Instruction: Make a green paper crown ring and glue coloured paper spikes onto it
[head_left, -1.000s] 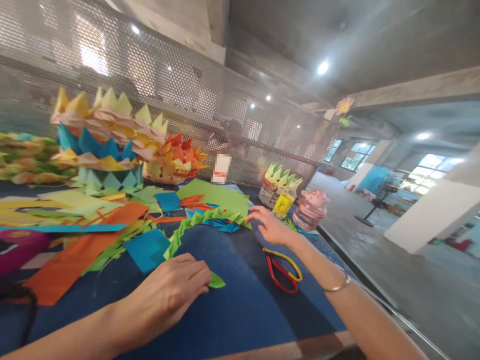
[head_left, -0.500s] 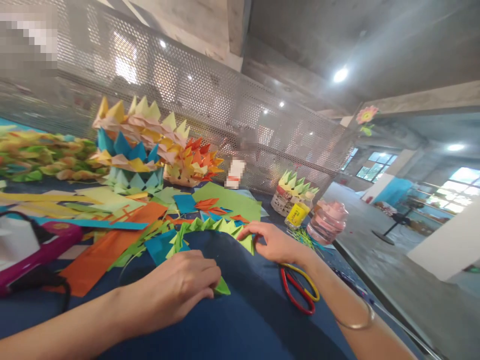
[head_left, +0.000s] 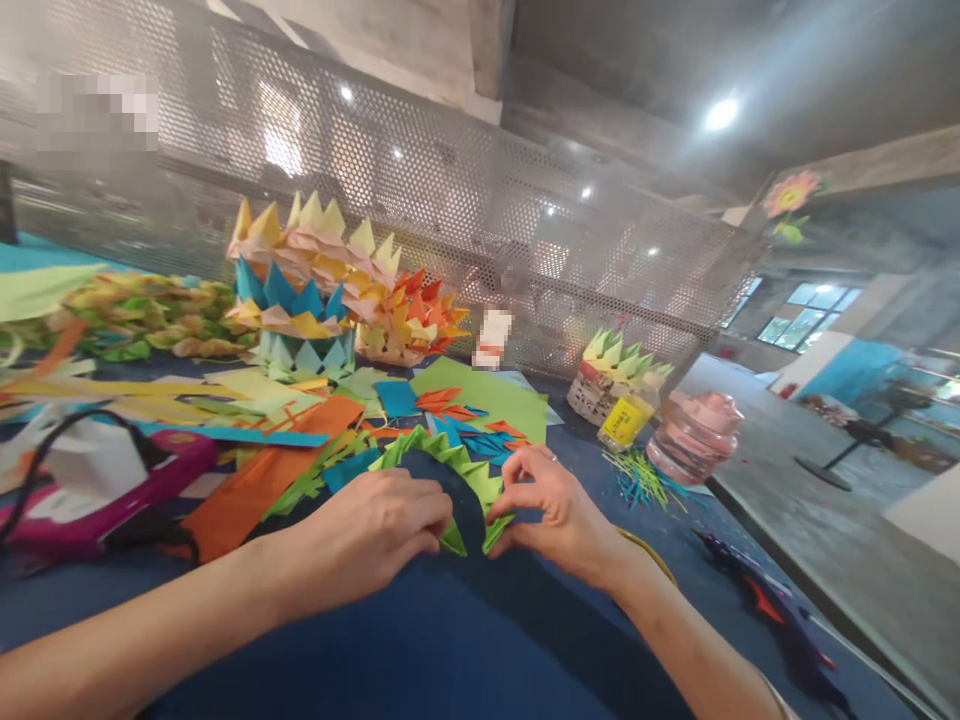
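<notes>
Carefully held green folded-paper band [head_left: 448, 455] arched close over dark-blue tabletop [head_left: 360, 660], pointed ends apart | pinched one end in left hand [head_left: 375, 530], fingers nearly closed | pinched other end in right hand [head_left: 551, 510], thumb against fingertips | probably risked crushing zigzag pleats by squeezing, or springback by slipping

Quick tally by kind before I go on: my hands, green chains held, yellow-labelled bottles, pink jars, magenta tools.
Left hand, right hand: 2
Green chain: 1
Yellow-labelled bottle: 1
Pink jar: 1
Magenta tool: 1
Total: 6
</notes>
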